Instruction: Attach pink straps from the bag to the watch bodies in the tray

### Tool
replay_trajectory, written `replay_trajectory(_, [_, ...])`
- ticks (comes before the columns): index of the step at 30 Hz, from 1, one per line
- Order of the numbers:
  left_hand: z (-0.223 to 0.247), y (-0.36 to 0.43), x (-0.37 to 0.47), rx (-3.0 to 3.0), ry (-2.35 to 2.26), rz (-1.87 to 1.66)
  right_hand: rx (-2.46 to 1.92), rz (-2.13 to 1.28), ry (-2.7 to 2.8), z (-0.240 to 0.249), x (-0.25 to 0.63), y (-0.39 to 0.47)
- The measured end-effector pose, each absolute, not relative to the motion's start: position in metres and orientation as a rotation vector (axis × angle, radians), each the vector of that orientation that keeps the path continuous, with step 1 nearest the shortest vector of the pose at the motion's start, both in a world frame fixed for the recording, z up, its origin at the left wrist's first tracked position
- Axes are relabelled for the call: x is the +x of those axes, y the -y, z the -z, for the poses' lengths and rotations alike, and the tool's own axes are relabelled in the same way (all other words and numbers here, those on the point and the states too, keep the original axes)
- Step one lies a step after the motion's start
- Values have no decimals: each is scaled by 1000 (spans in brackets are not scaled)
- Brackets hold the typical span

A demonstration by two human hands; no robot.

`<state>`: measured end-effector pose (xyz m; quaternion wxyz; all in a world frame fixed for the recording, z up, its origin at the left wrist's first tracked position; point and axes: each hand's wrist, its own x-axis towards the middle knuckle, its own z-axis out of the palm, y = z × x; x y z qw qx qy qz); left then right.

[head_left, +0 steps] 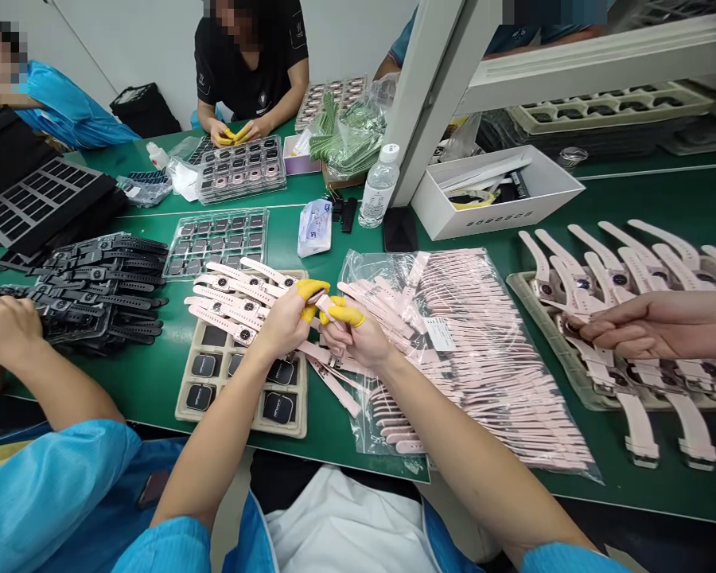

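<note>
Yellow finger cots cover fingertips on both my hands, which meet over the near edge of the work area. My left hand (287, 318) is closed on a smartwatch case, mostly hidden by the fingers. My right hand (358, 334) pinches a pink watch strap (332, 309) against that case; whether the two are joined I cannot tell. Below my left wrist lies a beige tray (182, 402) with black square watch faces (279, 407). Pink-strapped watches (239, 302) are piled across its far end. Loose pink straps (334, 386) lie under my hands.
A clear bag of pink straps (477, 350) spreads to my right. Beyond it, a co-worker's hand (650, 325) reaches over a tray of pink watches (519, 294). Black watches (104, 278) are heaped left, near another co-worker's arm. A bottle (379, 187) and white box (495, 211) stand behind.
</note>
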<state>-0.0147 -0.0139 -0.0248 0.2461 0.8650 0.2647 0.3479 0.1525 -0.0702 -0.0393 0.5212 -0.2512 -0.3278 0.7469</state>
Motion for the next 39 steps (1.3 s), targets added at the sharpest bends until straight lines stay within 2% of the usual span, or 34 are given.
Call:
replay_trajectory(9, [21, 16, -17, 2357, -733, -830, -594, -1794, 731, 42, 156, 66])
replay_trajectory(17, [24, 12, -22, 2457, -783, -747, -755, -1765, 723, 37, 153, 70])
replay_trajectory(22, [24, 13, -24, 2320, -720, -769, -731, -1763, 751, 40, 154, 69])
replay_trajectory(28, [25, 14, -18, 1982, -808, -968, -732, -1737, 739, 34, 154, 67])
replay_trajectory(33, [19, 14, -15, 1771, -804, -1142, -727, -1964, 760, 35, 155, 68])
replay_trajectory(39, [16, 6, -20, 1395, -961, -1455, -818, -2028, 910, 39, 160, 65])
